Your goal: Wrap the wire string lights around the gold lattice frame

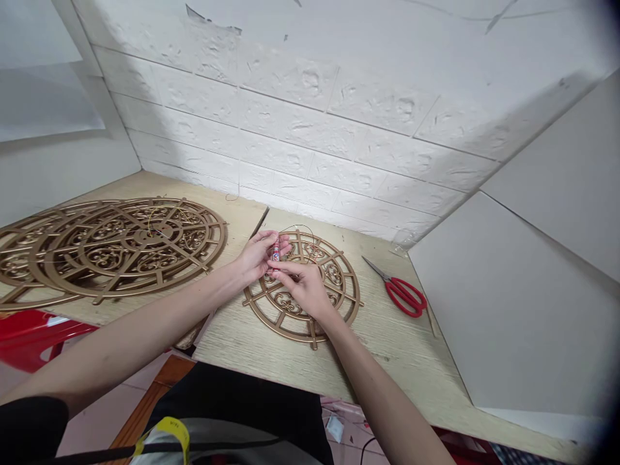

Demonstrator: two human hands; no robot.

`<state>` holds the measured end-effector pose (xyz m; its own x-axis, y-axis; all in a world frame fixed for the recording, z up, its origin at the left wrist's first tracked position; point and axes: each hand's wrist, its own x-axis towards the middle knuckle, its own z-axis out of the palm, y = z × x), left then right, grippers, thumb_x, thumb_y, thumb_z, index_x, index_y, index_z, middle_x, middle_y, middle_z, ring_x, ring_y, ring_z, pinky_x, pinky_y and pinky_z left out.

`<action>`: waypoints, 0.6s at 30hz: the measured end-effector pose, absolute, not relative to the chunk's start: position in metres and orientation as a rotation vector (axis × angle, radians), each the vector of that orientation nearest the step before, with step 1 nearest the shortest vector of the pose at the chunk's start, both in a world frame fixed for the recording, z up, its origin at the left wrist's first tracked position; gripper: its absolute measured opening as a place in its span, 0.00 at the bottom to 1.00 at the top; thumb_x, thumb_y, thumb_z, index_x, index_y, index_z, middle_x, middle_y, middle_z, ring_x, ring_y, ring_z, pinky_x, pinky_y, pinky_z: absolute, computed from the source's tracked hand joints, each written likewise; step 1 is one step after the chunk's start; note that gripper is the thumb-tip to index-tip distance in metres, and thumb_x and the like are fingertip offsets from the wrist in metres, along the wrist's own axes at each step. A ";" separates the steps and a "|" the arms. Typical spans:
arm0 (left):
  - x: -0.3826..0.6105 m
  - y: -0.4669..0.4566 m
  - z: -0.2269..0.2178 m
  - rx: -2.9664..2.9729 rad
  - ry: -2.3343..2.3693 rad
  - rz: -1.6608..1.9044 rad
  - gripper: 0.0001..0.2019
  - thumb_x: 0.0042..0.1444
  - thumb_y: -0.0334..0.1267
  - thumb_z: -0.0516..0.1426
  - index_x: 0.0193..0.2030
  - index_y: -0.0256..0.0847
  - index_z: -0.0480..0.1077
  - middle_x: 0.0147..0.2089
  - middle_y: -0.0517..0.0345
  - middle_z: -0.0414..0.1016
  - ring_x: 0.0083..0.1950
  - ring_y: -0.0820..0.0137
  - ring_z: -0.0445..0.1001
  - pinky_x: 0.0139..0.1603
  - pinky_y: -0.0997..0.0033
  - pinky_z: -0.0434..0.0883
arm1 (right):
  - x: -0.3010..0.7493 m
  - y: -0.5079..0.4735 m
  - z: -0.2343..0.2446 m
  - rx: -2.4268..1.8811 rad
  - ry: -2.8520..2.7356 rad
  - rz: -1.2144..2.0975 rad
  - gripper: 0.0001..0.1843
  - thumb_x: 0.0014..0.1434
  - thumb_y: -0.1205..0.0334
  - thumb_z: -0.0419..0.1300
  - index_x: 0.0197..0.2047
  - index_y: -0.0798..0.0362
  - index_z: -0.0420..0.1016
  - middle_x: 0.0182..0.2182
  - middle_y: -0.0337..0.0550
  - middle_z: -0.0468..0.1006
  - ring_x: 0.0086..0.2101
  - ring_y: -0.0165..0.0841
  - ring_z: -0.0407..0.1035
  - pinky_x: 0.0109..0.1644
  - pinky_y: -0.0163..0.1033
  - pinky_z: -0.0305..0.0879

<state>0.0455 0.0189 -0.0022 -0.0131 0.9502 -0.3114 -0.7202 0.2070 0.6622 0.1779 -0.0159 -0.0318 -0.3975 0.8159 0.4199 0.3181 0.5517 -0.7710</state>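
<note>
Both hands [283,271] meet | fingers [271,248] pinch small tube [276,251] | over gold disc [334,284]

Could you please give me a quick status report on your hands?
Both hands pinching small tube: left hand, right hand. Over gold round panel. Scissors lie apart, rightward.

both hands meet at centre

both forearms are bare and reach forward from the lower edge of the view, converging toward the middle. the left hand [256,253] is half curled, its fingertips pinched together and pointing right. the right hand [304,284] lies just below and right of it, back up, fingers bent and pinched toward the left hand. the fingertips of the two hands touch or nearly touch.
</note>
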 end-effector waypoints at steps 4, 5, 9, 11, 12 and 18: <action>0.047 0.018 -0.002 0.374 0.814 1.374 0.06 0.58 0.22 0.55 0.34 0.36 0.65 0.31 0.53 0.76 0.28 0.75 0.75 0.32 0.76 0.74 | 0.177 -0.017 -0.032 -0.929 -1.977 0.720 0.12 0.61 0.64 0.61 0.47 0.46 0.81 0.40 0.39 0.84 0.38 0.36 0.78 0.46 0.41 0.73; 0.047 0.018 -0.002 0.380 0.808 1.372 0.06 0.58 0.22 0.55 0.33 0.36 0.65 0.31 0.53 0.76 0.28 0.75 0.75 0.32 0.77 0.74 | 0.177 -0.017 -0.032 -0.929 -1.982 0.711 0.12 0.61 0.64 0.61 0.46 0.47 0.81 0.40 0.39 0.84 0.38 0.36 0.78 0.46 0.41 0.73; 0.047 0.018 -0.002 0.395 0.804 1.365 0.06 0.58 0.22 0.55 0.33 0.36 0.65 0.30 0.54 0.76 0.27 0.75 0.75 0.31 0.76 0.74 | 0.176 -0.019 -0.031 -0.925 -1.988 0.681 0.11 0.60 0.65 0.61 0.45 0.48 0.82 0.39 0.40 0.84 0.36 0.35 0.78 0.45 0.41 0.73; 0.046 0.018 -0.002 0.399 0.810 1.363 0.06 0.58 0.22 0.55 0.33 0.36 0.65 0.30 0.54 0.76 0.27 0.74 0.75 0.31 0.76 0.74 | 0.175 -0.019 -0.030 -0.925 -1.991 0.670 0.10 0.60 0.65 0.61 0.44 0.48 0.81 0.37 0.40 0.84 0.34 0.35 0.78 0.44 0.39 0.72; 0.046 0.018 -0.003 0.402 0.811 1.362 0.06 0.58 0.22 0.55 0.33 0.36 0.65 0.30 0.53 0.76 0.27 0.74 0.75 0.31 0.76 0.74 | 0.175 -0.020 -0.030 -0.924 -1.994 0.663 0.10 0.60 0.65 0.61 0.44 0.49 0.81 0.36 0.40 0.84 0.34 0.34 0.78 0.43 0.39 0.72; 0.046 0.019 -0.006 0.416 0.805 1.377 0.06 0.56 0.22 0.57 0.33 0.35 0.67 0.32 0.51 0.77 0.29 0.72 0.76 0.35 0.72 0.76 | 0.174 -0.020 -0.032 -0.924 -2.000 0.627 0.09 0.60 0.66 0.61 0.43 0.50 0.81 0.34 0.40 0.84 0.32 0.33 0.78 0.40 0.36 0.71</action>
<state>0.0459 0.0194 -0.0062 -0.0085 0.9656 -0.2599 -0.7002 0.1798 0.6909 0.1745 -0.0195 -0.0316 -0.3895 0.7903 0.4730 0.3786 0.6055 -0.7000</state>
